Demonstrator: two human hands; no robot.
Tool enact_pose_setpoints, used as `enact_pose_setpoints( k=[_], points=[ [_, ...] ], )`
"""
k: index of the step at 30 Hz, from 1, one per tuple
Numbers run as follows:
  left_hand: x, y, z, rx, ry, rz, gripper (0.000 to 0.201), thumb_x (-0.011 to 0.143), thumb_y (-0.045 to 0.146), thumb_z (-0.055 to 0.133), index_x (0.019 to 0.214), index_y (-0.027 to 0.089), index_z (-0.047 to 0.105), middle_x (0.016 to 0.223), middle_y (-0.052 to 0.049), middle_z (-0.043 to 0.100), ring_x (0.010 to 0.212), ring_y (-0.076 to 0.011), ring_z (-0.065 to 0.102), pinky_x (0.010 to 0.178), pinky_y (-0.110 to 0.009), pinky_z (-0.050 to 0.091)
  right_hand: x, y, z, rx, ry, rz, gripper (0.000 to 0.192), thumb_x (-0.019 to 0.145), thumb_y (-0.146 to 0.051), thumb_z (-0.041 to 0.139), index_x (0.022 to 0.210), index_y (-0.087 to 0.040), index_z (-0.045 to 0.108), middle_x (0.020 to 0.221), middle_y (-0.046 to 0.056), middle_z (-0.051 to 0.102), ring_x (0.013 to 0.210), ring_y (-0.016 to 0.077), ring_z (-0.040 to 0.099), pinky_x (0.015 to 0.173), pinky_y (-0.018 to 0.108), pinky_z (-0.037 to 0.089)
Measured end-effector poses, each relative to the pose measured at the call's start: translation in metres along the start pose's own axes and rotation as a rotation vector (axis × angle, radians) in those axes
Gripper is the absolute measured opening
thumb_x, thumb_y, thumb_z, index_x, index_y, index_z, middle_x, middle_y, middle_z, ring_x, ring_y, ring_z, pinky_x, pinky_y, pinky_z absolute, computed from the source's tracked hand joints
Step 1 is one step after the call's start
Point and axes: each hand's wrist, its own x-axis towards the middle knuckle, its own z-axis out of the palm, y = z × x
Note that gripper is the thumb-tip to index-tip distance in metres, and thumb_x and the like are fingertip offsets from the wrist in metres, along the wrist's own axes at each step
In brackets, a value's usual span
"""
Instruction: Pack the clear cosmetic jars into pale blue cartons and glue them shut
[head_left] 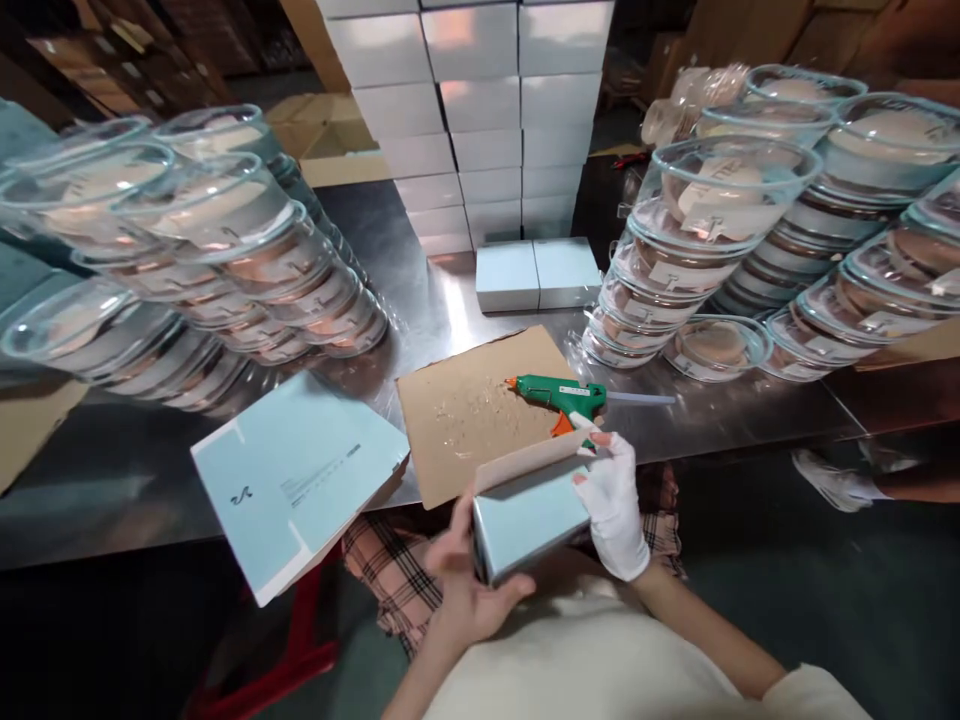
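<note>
Across the long, shiny steel worktable [420, 300], the biggest things are the leaning stacks of clear lidded plastic bowls [225, 250] on the left and more of the same [720, 230] on the right, with a wall of pale grey-blue cardboard boxes [480, 110] piled at the back. Nearer lies a flat pale-blue printed carton sleeve [292, 480], hanging over the table's edge, then a brown cardboard mat [472, 415] spotted with dried glue, and on it a green hot-glue gun [562, 397] with an orange trigger.

Held just off the table's near edge, above the person's lap, is a small pale-blue folded cardboard box [529, 515] with its brown flap open. The left hand [465, 590] is clamped round its lower corner, thumb across one face; the right hand [615, 500], in a white fingerless glove, presses fingertips to its far end by the flap.

It looks light and hollow — stiff along the creases, easily dented mid-panel — so holding it by the corners and edges seems wise, clear of any fresh glue.
</note>
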Motion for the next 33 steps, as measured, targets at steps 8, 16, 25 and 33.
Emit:
enact_pose_setpoints(
  k=[8, 16, 25, 33],
  points=[
    [-0.007, -0.021, -0.022, 0.149, 0.136, -0.07, 0.03, 0.092, 0.043, 0.075, 0.113, 0.025, 0.063, 0.116, -0.009, 0.068, 0.121, -0.0248, 0.067, 0.098, -0.036, 0.055, 0.069, -0.007, -0.048, -0.931, -0.104, 0.368, 0.042, 0.089, -0.055, 0.069, 0.107, -0.017, 0.067, 0.112, 0.017, 0.073, 0.103, 0.0316, 0.071, 0.088, 0.041, 0.053],
    [0.009, -0.03, -0.008, 0.093, 0.219, -0.099, 0.031, 0.091, 0.045, 0.075, 0.112, 0.025, 0.066, 0.11, -0.005, 0.069, 0.114, -0.0249, 0.066, 0.096, -0.035, 0.053, 0.096, -0.006, -0.042, -0.665, -0.149, 0.57, 0.028, 0.079, -0.044, 0.07, 0.077, -0.016, 0.065, 0.07, 0.009, 0.07, 0.068, 0.0241, 0.069, 0.061, 0.031, 0.05],
    [0.04, 0.001, 0.006, 0.056, 0.197, -0.111, 0.031, 0.09, 0.044, 0.077, 0.113, 0.025, 0.066, 0.11, -0.005, 0.069, 0.113, -0.0247, 0.065, 0.101, -0.036, 0.05, 0.037, -0.051, -0.053, -0.223, -0.006, 0.153, 0.033, 0.087, -0.051, 0.071, 0.102, -0.021, 0.067, 0.081, 0.006, 0.074, 0.064, 0.0199, 0.067, 0.062, 0.034, 0.06],
    [0.052, 0.015, 0.023, 0.076, 0.134, -0.073, 0.03, 0.091, 0.04, 0.076, 0.114, 0.024, 0.067, 0.11, -0.007, 0.069, 0.116, -0.0255, 0.064, 0.1, -0.037, 0.052, 0.008, -0.056, -0.045, -0.568, -0.286, -0.256, 0.011, 0.086, -0.032, 0.071, 0.087, -0.021, 0.071, 0.08, 0.005, 0.074, 0.071, 0.0209, 0.071, 0.067, 0.031, 0.06]
  ],
)
